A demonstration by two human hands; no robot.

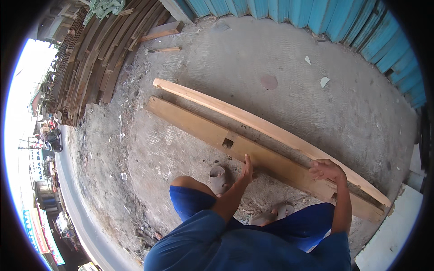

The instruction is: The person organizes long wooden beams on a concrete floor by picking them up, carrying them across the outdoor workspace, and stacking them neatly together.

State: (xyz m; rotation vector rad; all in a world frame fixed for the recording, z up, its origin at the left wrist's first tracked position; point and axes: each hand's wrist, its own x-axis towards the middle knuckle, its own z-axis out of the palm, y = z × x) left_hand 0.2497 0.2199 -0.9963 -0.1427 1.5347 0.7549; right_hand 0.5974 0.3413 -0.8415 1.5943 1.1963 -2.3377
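Observation:
A long brown wooden beam point(190, 123) lies slantwise on the ground in front of me, with a dark square hole cut into it near the middle. Another small dark notch shows towards its right end. My left hand point(247, 170) is at the beam's near edge, thumb up and fingers partly hidden; whether it touches the wood I cannot tell. Over the right part of the beam is my right hand point(326, 171), fingers apart and slightly bent, holding nothing. Just beyond, a narrower, paler timber point(253, 124) lies alongside with a gap between them.
Stacked timber boards point(106, 49) and wavy tiles point(68, 67) fill the far left. A blue corrugated metal wall point(312, 18) runs along the back. A white panel point(384, 235) lies at the lower right. My feet point(219, 179) are close to the beam; a road point(74, 194) passes at left.

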